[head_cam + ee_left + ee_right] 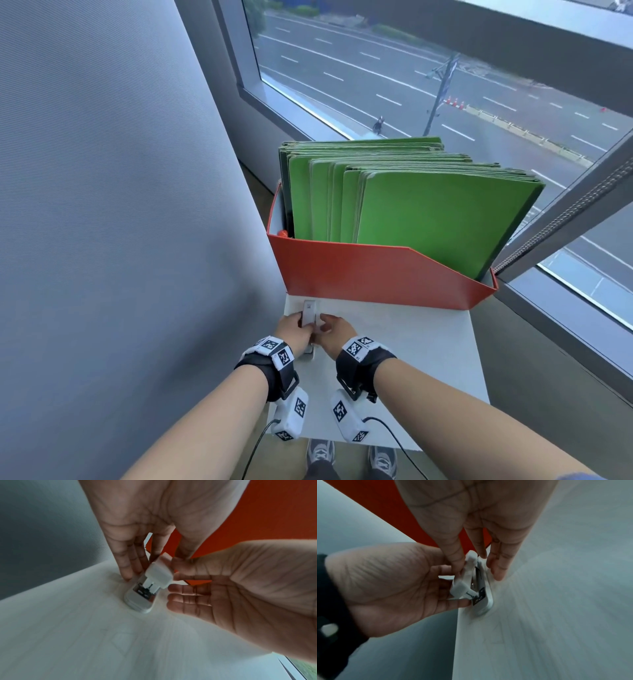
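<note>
My left grip and right grip both pinch the stapler on the table, box of folders just behind, wall at left

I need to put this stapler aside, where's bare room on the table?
Bare tabletop lies right of the right hand, between the orange box and the near edge. The left edge is crowded: the left hand helps hold the stapler there.

1. White table, pale wood-grain top, narrow.
2. Far end: orange box stands on it, spanning nearly the full width.
3. Near the left edge, just in front of the box: white stapler, base flat on the top, upper arm hinged up.
</note>
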Demonstrator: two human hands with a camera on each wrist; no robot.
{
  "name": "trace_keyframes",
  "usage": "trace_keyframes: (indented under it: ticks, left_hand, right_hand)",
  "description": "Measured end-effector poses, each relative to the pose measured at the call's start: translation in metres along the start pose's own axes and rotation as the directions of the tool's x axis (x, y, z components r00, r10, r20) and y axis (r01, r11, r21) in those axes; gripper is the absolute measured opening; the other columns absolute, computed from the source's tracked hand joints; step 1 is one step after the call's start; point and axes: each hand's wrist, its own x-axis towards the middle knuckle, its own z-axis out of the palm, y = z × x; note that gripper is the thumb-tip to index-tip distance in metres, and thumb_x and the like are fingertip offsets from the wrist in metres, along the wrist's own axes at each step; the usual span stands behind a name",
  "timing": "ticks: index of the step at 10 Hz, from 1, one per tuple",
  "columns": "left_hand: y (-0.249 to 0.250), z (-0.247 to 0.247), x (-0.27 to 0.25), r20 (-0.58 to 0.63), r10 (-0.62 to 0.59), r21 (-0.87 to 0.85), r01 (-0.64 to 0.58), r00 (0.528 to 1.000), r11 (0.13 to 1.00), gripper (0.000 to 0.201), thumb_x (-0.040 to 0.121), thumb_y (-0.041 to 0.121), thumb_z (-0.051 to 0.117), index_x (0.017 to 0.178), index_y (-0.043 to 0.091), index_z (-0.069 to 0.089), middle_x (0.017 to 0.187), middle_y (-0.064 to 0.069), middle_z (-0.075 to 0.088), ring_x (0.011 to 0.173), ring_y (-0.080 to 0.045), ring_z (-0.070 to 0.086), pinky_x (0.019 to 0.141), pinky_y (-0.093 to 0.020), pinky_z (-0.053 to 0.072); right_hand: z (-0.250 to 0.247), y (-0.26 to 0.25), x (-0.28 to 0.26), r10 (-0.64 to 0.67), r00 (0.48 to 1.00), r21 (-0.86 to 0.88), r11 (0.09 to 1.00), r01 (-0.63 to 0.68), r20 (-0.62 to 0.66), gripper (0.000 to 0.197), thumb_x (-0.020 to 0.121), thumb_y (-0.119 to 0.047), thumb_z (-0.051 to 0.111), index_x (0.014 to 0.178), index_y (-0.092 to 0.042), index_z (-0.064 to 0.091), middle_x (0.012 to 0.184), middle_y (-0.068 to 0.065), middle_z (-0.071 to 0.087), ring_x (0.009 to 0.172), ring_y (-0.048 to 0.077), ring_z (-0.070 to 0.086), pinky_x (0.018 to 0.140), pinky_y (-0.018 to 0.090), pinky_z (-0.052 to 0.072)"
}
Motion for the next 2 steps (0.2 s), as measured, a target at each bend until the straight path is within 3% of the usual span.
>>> trace_keyframes:
  ticks: [1,2]
  left_hand:
    - [0.001,0.002,-0.005,-0.022,0.013,0.029,-0.012,1.000,1.000,0.024,0.082,0.022,0.051,0.099,0.011,0.065,0.099,-0.013,0.070,0.080,-0.028,0.062,0.072,-0.029,0.049]
    - [-0.009,0.006,-0.015,-0.074,0.006,0.024,-0.004,0.997,1.000,0.029,0.083,0.023,0.053,0.108,0.008,0.058,0.105,-0.006,0.059,0.090,-0.030,0.059,0.073,-0.029,0.047]
  right_hand:
    - [-0.014,0.009,-0.007,-0.002,1.000,0.019,1.000,0.002,0.004,0.065,0.083,-0.024,0.066,0.140,-0.010,0.039,0.132,0.012,0.056,0.117,0.025,0.056,0.087,0.022,0.039]
    - [-0.030,0.017,-0.019,-0.038,0.998,0.048,0.998,0.041,-0.057,0.056,0.083,-0.022,0.065,0.135,-0.014,0.046,0.130,0.010,0.057,0.106,0.022,0.058,0.086,0.024,0.043]
